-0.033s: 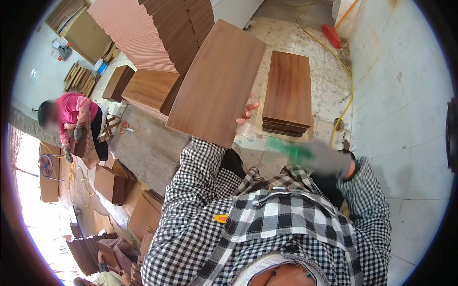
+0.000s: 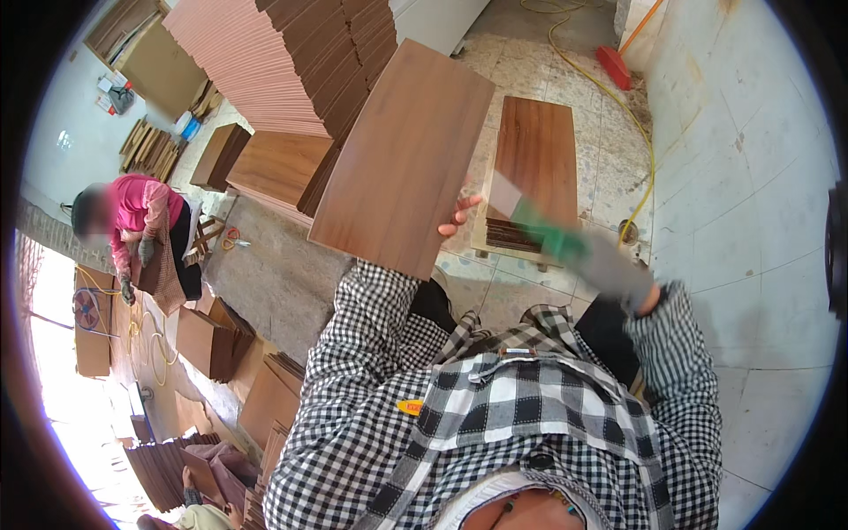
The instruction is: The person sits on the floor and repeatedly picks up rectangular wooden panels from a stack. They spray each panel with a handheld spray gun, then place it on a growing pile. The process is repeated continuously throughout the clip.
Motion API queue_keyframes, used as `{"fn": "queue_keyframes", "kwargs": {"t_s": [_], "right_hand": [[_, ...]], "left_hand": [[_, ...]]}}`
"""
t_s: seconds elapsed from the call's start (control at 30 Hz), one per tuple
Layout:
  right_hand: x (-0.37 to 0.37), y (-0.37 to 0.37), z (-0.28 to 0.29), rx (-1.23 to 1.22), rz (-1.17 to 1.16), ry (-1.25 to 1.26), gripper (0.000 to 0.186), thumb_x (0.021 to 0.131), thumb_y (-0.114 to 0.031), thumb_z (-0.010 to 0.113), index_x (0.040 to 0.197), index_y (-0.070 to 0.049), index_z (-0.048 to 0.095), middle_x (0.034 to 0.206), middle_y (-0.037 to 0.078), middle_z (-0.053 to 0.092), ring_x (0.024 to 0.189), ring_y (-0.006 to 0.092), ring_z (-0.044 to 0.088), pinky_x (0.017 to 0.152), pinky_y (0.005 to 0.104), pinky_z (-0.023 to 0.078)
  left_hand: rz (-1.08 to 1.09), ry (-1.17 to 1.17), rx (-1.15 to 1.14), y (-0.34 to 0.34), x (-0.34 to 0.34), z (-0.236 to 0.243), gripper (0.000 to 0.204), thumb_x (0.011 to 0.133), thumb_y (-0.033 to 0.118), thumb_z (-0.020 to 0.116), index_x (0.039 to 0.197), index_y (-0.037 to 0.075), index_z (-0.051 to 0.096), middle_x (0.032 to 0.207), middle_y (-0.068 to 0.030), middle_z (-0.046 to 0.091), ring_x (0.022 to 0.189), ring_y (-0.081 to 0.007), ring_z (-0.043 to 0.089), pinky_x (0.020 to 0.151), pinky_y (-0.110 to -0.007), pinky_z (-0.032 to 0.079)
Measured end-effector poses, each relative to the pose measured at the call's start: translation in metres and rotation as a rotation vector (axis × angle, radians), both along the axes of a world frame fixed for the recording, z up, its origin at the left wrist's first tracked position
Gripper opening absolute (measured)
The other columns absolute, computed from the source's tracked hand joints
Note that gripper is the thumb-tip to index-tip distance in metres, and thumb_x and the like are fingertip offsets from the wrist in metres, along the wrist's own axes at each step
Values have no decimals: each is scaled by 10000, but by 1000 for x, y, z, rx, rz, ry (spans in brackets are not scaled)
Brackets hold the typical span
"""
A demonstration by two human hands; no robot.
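Observation:
My bare left hand grips a brown wood-grain board, tilted up in front of me. Its fingertips curl round the board's right edge; the rest of the hand is behind it. In a grey glove, my right hand is closed on a green-handled scraper, slightly blurred. The scraper's pale flat blade points up and left, near the board's right edge but apart from it. Behind the blade, a low stack of similar boards stands on the tiled floor.
Tall stacks of boards rise at the back left. A yellow hose runs along the right wall, near a red dustpan. On the left a co-worker in pink handles a board; scissors lie nearby.
My right hand and the scraper have moved a little; the scraper's blade now shows more sharply, angled up toward the held board. The board in my left hand has barely moved.

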State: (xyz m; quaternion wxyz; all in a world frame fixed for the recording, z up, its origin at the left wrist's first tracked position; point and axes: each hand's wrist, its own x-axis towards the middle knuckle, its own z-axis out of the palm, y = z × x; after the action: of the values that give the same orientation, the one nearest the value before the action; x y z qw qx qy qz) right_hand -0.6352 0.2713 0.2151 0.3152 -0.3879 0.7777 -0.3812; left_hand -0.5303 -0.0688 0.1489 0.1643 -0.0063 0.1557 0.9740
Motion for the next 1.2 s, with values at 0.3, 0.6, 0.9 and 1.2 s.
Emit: {"fn": "queue_keyframes", "kwargs": {"t_s": [0.3,0.6,0.9,1.2], "right_hand": [[-9,-48,12,-451,51,-371,417,955,-336,574,1186,4,643,839,67,644,730,143,593,714,290,499],[-3,6,-61,-411,-117,-732,662,1046,-518,401,1519,-62,321,1196,169,638,732,188,660,656,326,573],[-10,57,-134,-477,-207,-1075,708,1019,-528,463,1569,-136,251,1329,215,571,836,206,673,730,402,601],[-31,57,-155,-559,-119,-1212,618,1009,-488,516,1520,-185,346,1368,220,567,870,234,701,697,423,566]], "left_hand": [[65,363,-3,21,33,10,837,997,609,338,1557,4,192,1424,-318,465,948,-345,565,794,-401,443],[84,212,-190,-74,154,80,774,1006,564,393,1539,24,238,1260,-302,556,1013,-355,567,922,-478,452],[1200,-1080,-1436,-25,532,76,602,1024,546,417,1277,23,575,907,-160,669,830,-267,642,784,-408,507],[716,-2485,-1468,179,615,14,619,1035,489,374,1258,-29,627,1174,-241,679,1100,-370,643,983,-443,494]]}}
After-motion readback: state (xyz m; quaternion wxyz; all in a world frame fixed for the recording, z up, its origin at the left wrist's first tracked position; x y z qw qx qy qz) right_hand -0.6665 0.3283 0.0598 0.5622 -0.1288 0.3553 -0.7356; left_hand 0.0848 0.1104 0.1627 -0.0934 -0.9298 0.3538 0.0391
